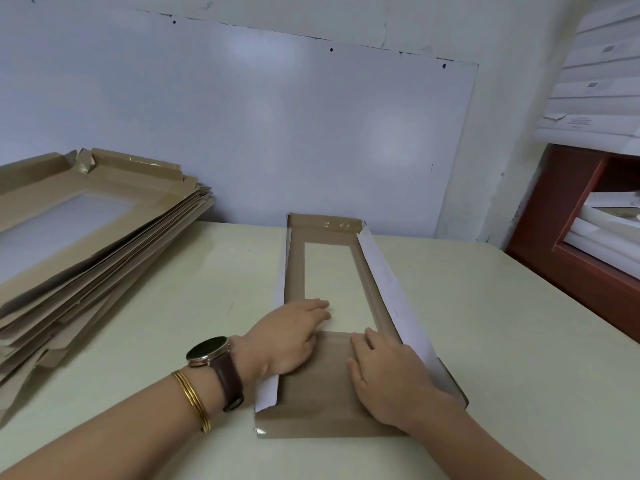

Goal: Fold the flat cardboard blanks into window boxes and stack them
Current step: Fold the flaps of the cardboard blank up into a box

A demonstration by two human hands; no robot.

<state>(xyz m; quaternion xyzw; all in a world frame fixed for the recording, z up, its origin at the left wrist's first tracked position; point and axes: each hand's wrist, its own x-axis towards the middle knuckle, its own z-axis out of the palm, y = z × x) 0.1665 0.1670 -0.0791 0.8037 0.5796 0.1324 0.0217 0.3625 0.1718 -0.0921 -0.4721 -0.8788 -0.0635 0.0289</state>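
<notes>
A brown cardboard window blank (313, 386) lies lengthwise on the cream table (485, 341), its clear window facing up. Its far end flap and both long side flaps stand partly raised, their white undersides showing. My left hand (289, 336) lies flat with straight fingers on the left side near the window's near corner. My right hand (388, 372) presses flat on the near panel beside the raised right flap. A tall stack of flat blanks (86, 244) sits at the table's left.
A white board (242, 116) leans against the wall behind the table. A red-brown shelf unit (575, 244) with white paper stacks stands at the right, past the table's edge. A watch and gold bangles are on my left wrist.
</notes>
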